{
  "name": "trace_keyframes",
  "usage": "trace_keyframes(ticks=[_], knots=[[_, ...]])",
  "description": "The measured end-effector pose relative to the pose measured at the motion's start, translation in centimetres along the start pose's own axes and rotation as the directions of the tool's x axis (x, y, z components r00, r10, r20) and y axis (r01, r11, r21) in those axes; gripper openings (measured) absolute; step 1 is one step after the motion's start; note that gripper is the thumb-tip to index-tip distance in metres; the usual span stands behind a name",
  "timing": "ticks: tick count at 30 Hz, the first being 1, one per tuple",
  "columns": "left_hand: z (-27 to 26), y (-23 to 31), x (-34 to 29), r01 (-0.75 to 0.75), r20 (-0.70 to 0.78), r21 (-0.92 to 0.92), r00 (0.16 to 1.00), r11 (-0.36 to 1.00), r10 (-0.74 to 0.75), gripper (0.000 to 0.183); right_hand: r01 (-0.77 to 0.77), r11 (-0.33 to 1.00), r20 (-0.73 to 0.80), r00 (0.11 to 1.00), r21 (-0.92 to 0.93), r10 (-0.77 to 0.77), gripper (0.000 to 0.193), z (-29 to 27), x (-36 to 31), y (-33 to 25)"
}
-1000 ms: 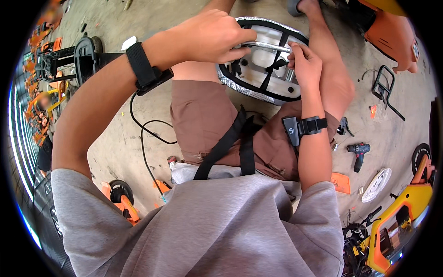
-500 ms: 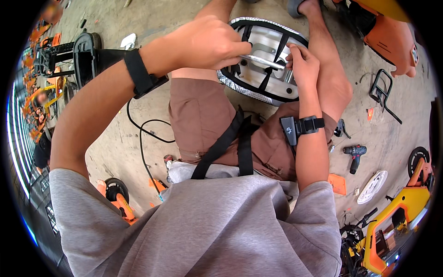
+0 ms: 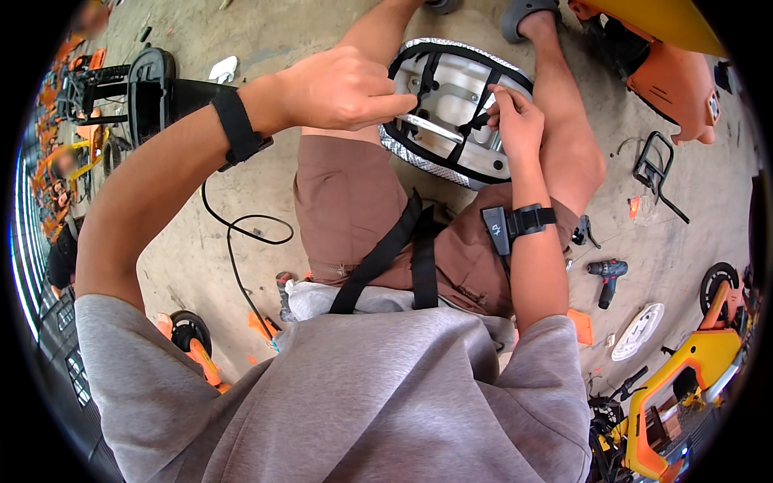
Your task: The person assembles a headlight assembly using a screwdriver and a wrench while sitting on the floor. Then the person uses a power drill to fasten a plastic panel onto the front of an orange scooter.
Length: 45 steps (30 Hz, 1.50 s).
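Note:
An upturned seat point(image 3: 439, 165) lies between my legs. It has a pale inner shell, a shiny patterned cover and a black edge band. Black straps point(image 3: 433, 68) cross the shell, and a silver metal bar point(image 3: 435, 127) runs slantwise over it. Over the seat's left rim is my left hand point(image 3: 350, 90), closed, its fingers beside the bar's near end; what they hold is hidden. At the right side, my right hand point(image 3: 518, 119) pinches a black strap close to where it reaches the edge band.
A cordless drill point(image 3: 608, 280), a white oval plate point(image 3: 638, 332) and a black metal frame point(image 3: 654, 165) lie on the floor to the right. A yellow body frame point(image 3: 684, 386) stands lower right. Left are a black cable point(image 3: 241, 229) and a dark vehicle part point(image 3: 149, 97).
My left hand has drawn back to the left and down, away from the seat's middle. My right hand has moved slightly left. The whole scene has shifted a little in view.

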<state>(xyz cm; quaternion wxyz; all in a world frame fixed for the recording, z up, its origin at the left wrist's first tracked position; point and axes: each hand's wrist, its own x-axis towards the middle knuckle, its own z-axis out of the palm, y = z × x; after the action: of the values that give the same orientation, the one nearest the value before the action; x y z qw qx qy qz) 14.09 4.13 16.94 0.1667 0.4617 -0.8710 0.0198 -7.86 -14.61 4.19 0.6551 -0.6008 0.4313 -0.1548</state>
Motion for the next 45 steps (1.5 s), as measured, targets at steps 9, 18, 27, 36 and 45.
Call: trace_keyframes(ticks=[9, 18, 27, 36, 45], knots=[[0.0, 0.9, 0.7, 0.105, -0.025, -0.012, 0.994, 0.994, -0.106, 0.017, -0.027, 0.997, -0.003, 1.000, 0.078, 0.027, 0.026, -0.2, -0.1, 0.1], [0.2, 0.7, 1.9, 0.151, -0.095, -0.072, 0.983, 0.986, -0.157, 0.013, -0.410, 0.443, 0.311, 0.908, 0.797, 0.282, 0.021, -0.8, -2.8, -5.7], [0.3, 1.1, 0.8, 0.206, -0.113, -0.089, 0.970, 0.975, -0.215, 0.015, -0.541, 0.024, 0.528, 0.810, 0.841, -0.255, 0.027, 0.2, -8.4, -14.3], [-0.4, 1.4, -0.1, 0.229, -0.090, -0.069, 0.968, 0.971, -0.234, 0.019, -0.598, 0.004, 0.580, 0.775, 0.801, -0.250, 0.032, 1.6, -8.7, -14.2], [0.1, 2.0, 0.7, 0.266, -0.057, -0.129, 0.960, 0.955, -0.275, 0.019, 0.391, 0.859, 0.082, 0.895, 0.331, -0.439, 0.025, 4.7, -9.7, -13.4]])
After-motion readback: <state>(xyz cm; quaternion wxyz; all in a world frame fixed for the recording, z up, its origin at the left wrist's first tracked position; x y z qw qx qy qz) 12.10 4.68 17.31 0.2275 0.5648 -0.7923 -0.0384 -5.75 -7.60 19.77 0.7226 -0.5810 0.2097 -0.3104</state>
